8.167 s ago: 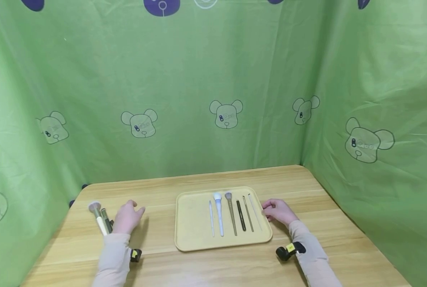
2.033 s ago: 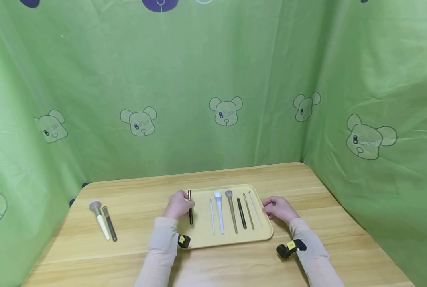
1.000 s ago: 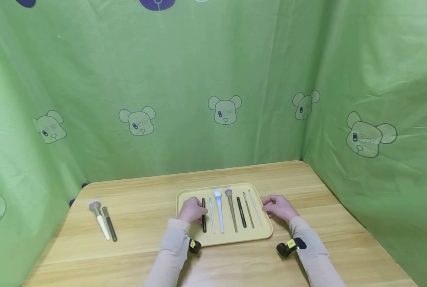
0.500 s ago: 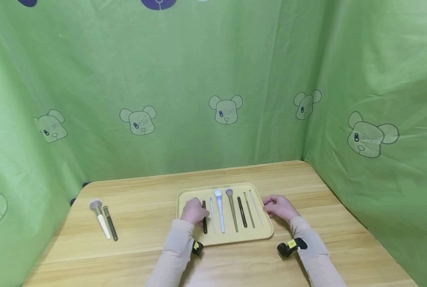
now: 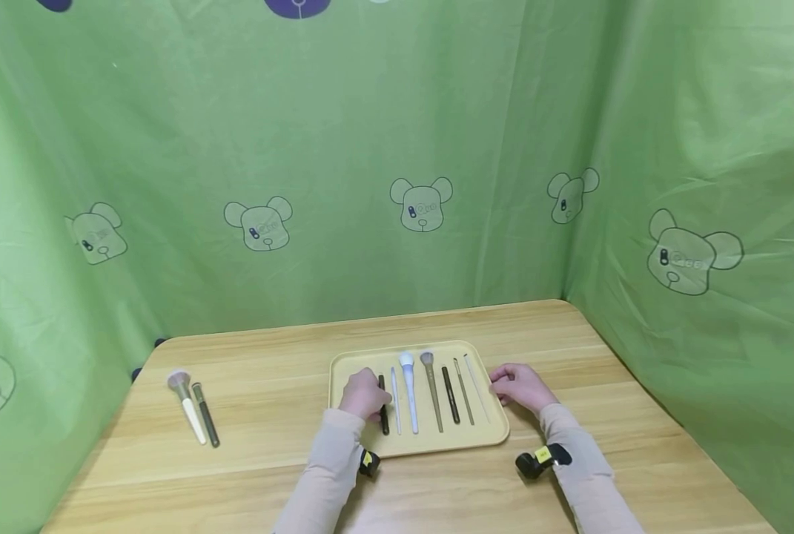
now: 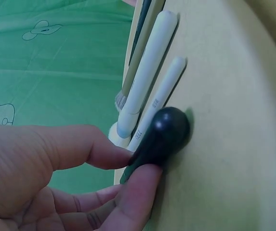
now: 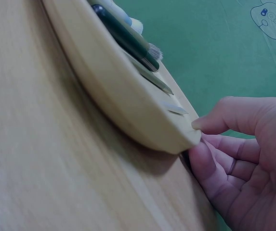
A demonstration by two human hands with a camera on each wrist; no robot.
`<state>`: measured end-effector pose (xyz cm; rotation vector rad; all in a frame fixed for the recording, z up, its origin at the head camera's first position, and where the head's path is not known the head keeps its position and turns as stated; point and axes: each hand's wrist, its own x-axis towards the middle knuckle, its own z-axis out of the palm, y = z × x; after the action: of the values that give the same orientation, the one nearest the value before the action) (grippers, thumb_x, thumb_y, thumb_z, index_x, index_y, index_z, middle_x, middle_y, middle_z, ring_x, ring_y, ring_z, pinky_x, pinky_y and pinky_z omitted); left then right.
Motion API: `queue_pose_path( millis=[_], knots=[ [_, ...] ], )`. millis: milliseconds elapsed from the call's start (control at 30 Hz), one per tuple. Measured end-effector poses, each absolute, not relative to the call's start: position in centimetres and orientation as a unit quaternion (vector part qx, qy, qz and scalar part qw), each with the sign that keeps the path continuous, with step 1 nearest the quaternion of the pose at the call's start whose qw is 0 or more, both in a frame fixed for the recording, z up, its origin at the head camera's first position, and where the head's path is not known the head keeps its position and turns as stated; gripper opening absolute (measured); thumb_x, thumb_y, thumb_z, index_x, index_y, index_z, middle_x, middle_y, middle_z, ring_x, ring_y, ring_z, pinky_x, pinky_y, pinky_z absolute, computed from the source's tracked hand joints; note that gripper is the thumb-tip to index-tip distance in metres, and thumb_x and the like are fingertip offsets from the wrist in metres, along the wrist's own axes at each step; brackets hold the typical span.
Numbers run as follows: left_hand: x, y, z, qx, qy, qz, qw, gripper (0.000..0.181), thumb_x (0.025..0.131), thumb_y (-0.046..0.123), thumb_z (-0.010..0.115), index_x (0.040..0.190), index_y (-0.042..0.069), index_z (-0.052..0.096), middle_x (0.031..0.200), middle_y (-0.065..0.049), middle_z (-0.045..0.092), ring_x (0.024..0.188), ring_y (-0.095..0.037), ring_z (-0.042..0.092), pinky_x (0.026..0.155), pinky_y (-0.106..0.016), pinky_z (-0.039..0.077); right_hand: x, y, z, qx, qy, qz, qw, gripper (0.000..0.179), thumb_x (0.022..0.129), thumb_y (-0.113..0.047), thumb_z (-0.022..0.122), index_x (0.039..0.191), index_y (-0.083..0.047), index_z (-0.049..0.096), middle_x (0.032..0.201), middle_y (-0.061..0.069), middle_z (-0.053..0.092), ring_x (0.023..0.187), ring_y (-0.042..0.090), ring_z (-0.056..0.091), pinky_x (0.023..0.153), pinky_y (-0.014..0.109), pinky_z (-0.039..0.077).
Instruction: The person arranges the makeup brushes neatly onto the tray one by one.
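In the head view, my left hand (image 5: 365,395) is over the left part of a cream tray (image 5: 423,441). Its thumb and fingers pinch a dark makeup brush (image 5: 384,421), whose rounded black handle end (image 6: 169,130) shows up close in the left wrist view; the far end is hidden. Just right of it lies a slim pale-blue brush (image 5: 396,408), then a thicker white-and-blue brush (image 5: 409,393) and a brown brush (image 5: 433,393). My right hand (image 5: 522,387) grips the tray's right rim, with thumb and fingers on the edge (image 7: 188,139) in the right wrist view.
Farther right on the tray are a black brush (image 5: 451,397), a thin brown one (image 5: 464,393) and a thin white one (image 5: 478,393). A white-handled brush (image 5: 193,415) and a dark-handled brush (image 5: 207,419) lie on the wooden table (image 5: 270,452). A green curtain (image 5: 343,267) surrounds it.
My left hand has brought the dark brush from the table's left side to the tray, beside the slim pale-blue brush. Lately it has shifted slightly right. My right hand has stayed at the rim.
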<state>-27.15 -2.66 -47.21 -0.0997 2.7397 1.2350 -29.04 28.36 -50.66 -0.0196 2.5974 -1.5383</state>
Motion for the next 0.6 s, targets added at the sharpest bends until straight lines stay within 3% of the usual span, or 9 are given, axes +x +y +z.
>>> queue_pose_path(
  millis=[300,600],
  knots=[
    [-27.2,-2.72,-47.46,-0.018,0.91,0.408,0.067,0.02,0.078,-0.001,0.068,0.066,0.005,0.053,0.056,-0.003,0.051,0.045,-0.018,0.06,0.044,-0.027,0.054,-29.08,28.38,-50.71,-0.008,0.86,-0.507,0.063,0.035,0.08,-0.005,0.066,0.109,0.013,0.058,0.086,0.012,0.066,0.069,0.012,0.061,0.063,0.027,0.057],
    [-27.39,-2.92,-47.45,-0.011,0.91,0.408,0.072,0.02,0.081,0.001,0.067,0.065,0.004,0.056,0.057,-0.01,0.061,0.047,-0.018,0.061,0.046,-0.027,0.055,-29.15,28.41,-50.72,-0.008,0.858,-0.511,0.061,0.034,0.08,-0.005,0.066,0.108,0.013,0.058,0.085,0.011,0.066,0.069,0.013,0.061,0.062,0.027,0.057]
  ],
)
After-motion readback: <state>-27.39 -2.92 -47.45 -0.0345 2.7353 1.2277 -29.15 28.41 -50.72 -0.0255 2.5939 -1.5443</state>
